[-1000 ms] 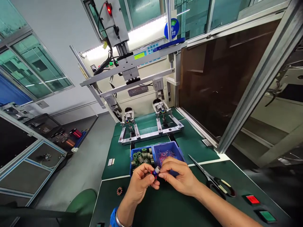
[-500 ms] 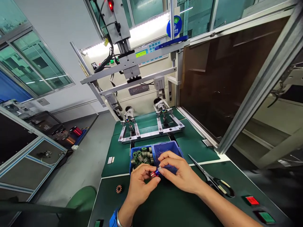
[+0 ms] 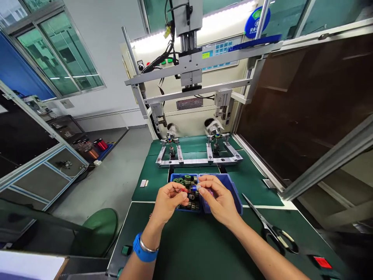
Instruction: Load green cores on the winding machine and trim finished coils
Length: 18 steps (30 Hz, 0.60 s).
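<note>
My left hand [image 3: 169,200] and my right hand [image 3: 218,200] meet over two blue bins [image 3: 237,200] on the green bench. The left hand's fingers pinch a small red-wound part [image 3: 184,190]. The right hand's fingertips pinch a small blue and white piece [image 3: 194,188] against that part. The left bin holds several small green and dark wound cores [image 3: 186,180]. The right bin is mostly hidden under my right hand.
Black-handled scissors [image 3: 271,229] lie to the right on the green mat [image 3: 204,249]. A winding machine with two fixtures [image 3: 199,153] stands behind the bins. A red button [image 3: 322,261] sits at the right front edge. A green stool [image 3: 99,229] is at lower left.
The view has swung so the machine stands more upright and centred. Both hands stay pinched together on the small part, now directly over the bins. The loose core on the mat is hidden.
</note>
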Each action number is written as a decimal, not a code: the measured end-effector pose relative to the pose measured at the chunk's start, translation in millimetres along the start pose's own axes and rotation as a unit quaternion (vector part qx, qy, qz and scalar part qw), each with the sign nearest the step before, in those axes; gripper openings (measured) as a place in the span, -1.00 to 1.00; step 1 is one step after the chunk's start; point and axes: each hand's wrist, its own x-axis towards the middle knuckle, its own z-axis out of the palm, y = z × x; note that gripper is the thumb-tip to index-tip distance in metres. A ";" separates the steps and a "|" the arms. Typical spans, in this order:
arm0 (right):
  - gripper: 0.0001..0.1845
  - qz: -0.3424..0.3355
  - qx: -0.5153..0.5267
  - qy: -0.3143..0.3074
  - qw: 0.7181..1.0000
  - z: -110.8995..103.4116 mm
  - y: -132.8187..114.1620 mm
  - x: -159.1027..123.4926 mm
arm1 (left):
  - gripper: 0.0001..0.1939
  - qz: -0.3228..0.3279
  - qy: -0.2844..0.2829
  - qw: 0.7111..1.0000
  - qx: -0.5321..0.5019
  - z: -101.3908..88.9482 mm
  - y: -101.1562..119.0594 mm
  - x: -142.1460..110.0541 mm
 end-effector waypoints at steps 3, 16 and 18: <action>-0.80 -0.014 -0.012 0.033 0.999 11.5 5.9 4.5 | -0.55 -0.009 0.013 1.000 0.003 -4.4 2.3 2.6; -0.79 -0.186 -0.162 -0.103 0.964 25.0 -37.8 -66.5 | -0.54 0.042 0.176 0.981 -0.064 -19.1 6.3 16.9; -0.79 -0.127 -0.098 -0.226 0.961 26.1 -46.4 -113.4 | -0.62 0.142 0.174 0.972 -0.069 -39.4 19.5 7.2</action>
